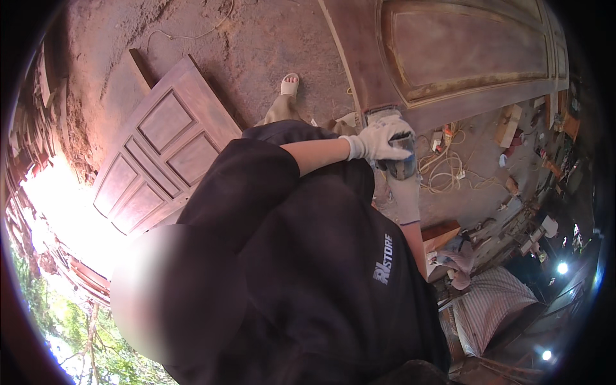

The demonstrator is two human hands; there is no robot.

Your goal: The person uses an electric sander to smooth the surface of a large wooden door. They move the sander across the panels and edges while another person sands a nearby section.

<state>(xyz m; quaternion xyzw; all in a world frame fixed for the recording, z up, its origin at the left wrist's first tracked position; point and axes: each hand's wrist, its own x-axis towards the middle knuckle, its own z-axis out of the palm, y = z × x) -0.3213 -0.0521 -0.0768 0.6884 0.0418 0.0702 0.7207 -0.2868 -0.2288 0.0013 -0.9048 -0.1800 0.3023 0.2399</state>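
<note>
My left hand (378, 141), in a white work glove, is clenched over the top of a small grey sander (399, 160), and my right hand (405, 196), gloved too, comes up from below and grasps the same tool on its underside, so the sander sits sandwiched between both palms. It hangs just off the near edge of the big reddish-brown panelled door (462, 51) lying flat ahead of me; I cannot tell whether the tool touches the wood. My own dark shirt (301, 256) fills the middle of the view and hides most of my right forearm. On the dirt floor (256, 45) to my left lies a second, smaller panelled door (160, 154), well apart from the tool, and my foot in a pale sandal (290, 83) stands between the two doors. To the right of my hands a tangle of pale cable (443, 170) lies on the ground (with scraps of wood and clutter beyond it, too small to make out).
</note>
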